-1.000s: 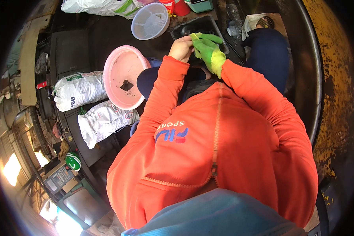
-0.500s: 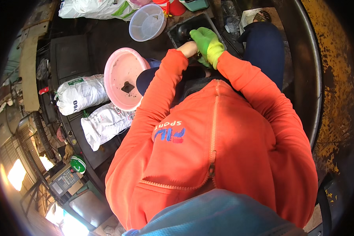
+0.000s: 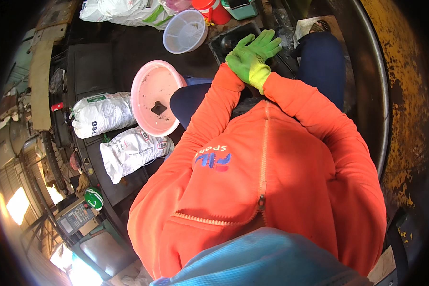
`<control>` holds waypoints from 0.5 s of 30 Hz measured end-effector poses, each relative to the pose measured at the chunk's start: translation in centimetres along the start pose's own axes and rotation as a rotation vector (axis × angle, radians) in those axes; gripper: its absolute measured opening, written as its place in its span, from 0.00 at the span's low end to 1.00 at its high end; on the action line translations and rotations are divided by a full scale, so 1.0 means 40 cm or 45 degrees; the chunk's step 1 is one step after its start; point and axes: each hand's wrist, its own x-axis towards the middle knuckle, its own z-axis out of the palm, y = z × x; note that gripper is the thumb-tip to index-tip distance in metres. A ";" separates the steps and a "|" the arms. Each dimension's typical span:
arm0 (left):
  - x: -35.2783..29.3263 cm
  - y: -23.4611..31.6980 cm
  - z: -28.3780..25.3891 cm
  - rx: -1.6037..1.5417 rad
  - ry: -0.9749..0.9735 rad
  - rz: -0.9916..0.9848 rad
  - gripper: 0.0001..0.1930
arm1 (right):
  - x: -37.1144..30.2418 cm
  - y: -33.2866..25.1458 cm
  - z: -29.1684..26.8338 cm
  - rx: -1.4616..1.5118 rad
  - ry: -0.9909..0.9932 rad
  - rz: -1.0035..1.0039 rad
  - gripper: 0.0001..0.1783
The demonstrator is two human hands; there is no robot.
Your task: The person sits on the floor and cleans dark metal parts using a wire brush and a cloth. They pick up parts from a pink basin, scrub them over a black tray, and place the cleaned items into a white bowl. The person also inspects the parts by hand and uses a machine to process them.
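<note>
My left hand wears a green glove, its fingers spread and pointing up to the right. My right hand, in a matching green glove with a yellow cuff, crosses over it. The right fingers close round the left wrist, where the glove meets the orange sleeve; the left glove's cuff is hidden beneath them. Just beyond both hands lies a black tray with a dark rounded object in it, partly covered by my hands.
A pink basin holding a small dark piece stands left of my knee. Two white sacks lie beyond it. Farther off are a clear plastic basin, a red container and a green box. A curved metal rim runs along the right.
My left wrist showed bare skin before; now the green glove covers that hand and its fingers spread out. My right hand has shifted left onto the left wrist.
</note>
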 end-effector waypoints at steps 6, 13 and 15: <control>-0.012 -0.013 0.026 0.094 -0.094 0.096 0.27 | 0.000 -0.021 -0.035 0.224 -0.275 0.082 0.19; -0.029 -0.001 0.018 0.841 -0.328 0.548 0.25 | 0.007 -0.020 -0.079 0.478 -0.261 -0.181 0.12; -0.029 0.002 0.016 1.060 -0.380 0.706 0.25 | 0.005 -0.019 -0.081 0.331 -0.143 -0.228 0.11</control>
